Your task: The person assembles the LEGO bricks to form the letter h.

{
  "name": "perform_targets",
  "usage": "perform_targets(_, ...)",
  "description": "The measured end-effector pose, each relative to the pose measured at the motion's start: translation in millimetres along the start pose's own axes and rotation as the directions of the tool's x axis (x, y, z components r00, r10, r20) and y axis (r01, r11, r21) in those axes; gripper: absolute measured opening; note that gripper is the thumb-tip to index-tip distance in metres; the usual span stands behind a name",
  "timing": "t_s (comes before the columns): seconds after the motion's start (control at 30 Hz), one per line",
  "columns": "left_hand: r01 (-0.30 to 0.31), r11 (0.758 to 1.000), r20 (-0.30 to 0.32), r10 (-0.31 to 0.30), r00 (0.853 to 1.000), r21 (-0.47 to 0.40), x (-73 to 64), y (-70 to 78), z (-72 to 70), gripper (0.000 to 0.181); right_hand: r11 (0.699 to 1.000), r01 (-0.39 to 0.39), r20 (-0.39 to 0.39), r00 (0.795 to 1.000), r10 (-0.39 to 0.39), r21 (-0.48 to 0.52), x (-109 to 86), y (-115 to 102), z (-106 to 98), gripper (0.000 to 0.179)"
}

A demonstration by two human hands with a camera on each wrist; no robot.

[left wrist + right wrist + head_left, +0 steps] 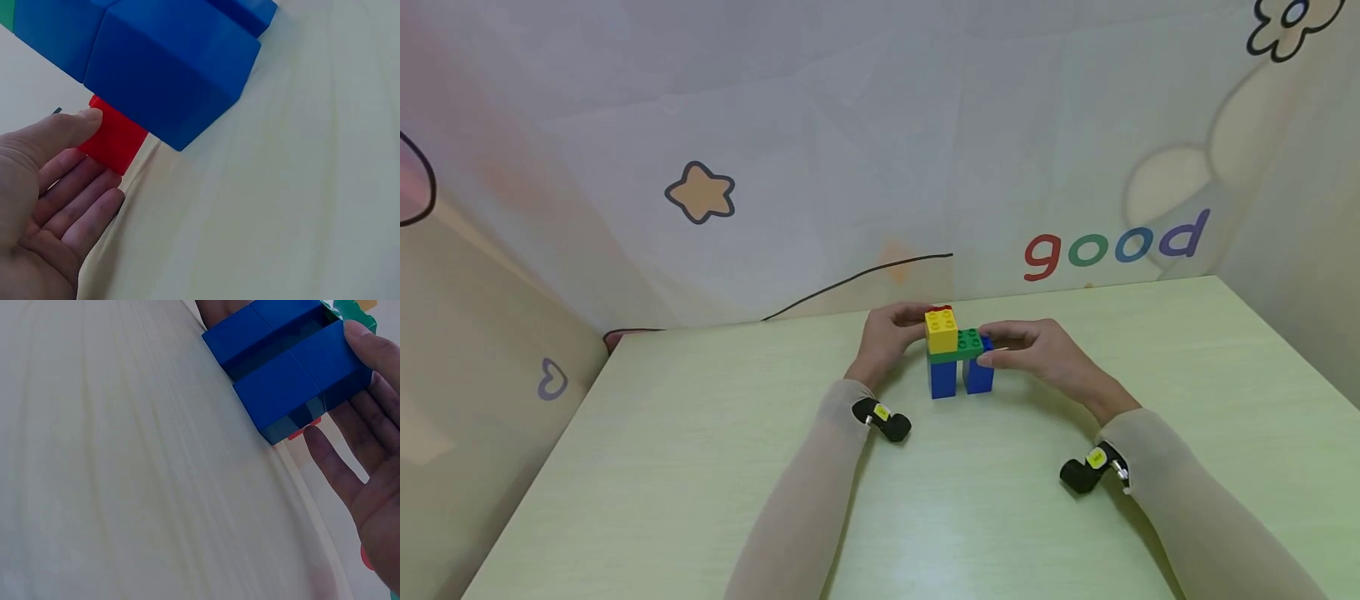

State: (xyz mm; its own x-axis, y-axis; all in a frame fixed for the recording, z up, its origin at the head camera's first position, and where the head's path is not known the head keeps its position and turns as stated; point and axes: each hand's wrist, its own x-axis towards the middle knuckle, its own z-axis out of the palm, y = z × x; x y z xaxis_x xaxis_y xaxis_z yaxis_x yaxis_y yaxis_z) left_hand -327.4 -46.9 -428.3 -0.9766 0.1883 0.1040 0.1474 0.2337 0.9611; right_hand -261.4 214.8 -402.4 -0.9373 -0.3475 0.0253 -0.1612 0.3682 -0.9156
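A small toy-brick structure stands on the table, with two blue columns (943, 380) bridged by a green brick (970, 342). On its left end sits a yellow brick (942, 337). My left hand (887, 335) reaches behind the structure and pinches a red brick (116, 139) between thumb and fingers. Most of that brick is hidden in the head view, where just its top shows past the yellow one. From the right, my right hand (1047, 353) grips the upper part of the right blue column (315, 375), thumb on the near side, fingers behind.
The pale wooden table (700, 467) meets a printed cloth backdrop (850, 167) close behind the structure. A side wall of cloth (475, 400) borders the left edge. Each wrist carries a small black camera (891, 425).
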Motion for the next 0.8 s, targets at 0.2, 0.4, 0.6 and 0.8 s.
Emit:
perform_targets(0.2, 0.007, 1.000, 0.005, -0.007, 1.000, 0.004, -5.3, 8.3, -6.1, 0.029, 1.000, -0.001, 0.002, 1.000, 0.001, 0.003, 0.7, 1, 1, 0.058)
perform_targets(0.4, -0.028, 1.000, -0.020, 0.028, 0.999, 0.008, -10.0, 19.9, -16.1, 0.030, 1.000, -0.007, -0.004, 1.000, 0.007, -0.013, -0.1, -1, 0, 0.059)
perform_targets(0.6, -0.068, 0.998, -0.034, 0.068, 0.997, -0.011, -15.6, 33.4, -25.8, 0.037, 1.000, -0.016, -0.006, 1.000, 0.016, -0.025, -0.2, -1, 0, 0.060)
perform_targets(0.8, -0.076, 0.997, -0.057, 0.076, 0.995, 0.000, -24.1, 49.0, -31.7, 0.038, 1.000, -0.008, -0.002, 1.000, 0.008, -0.025, -0.6, -1, 0, 0.059)
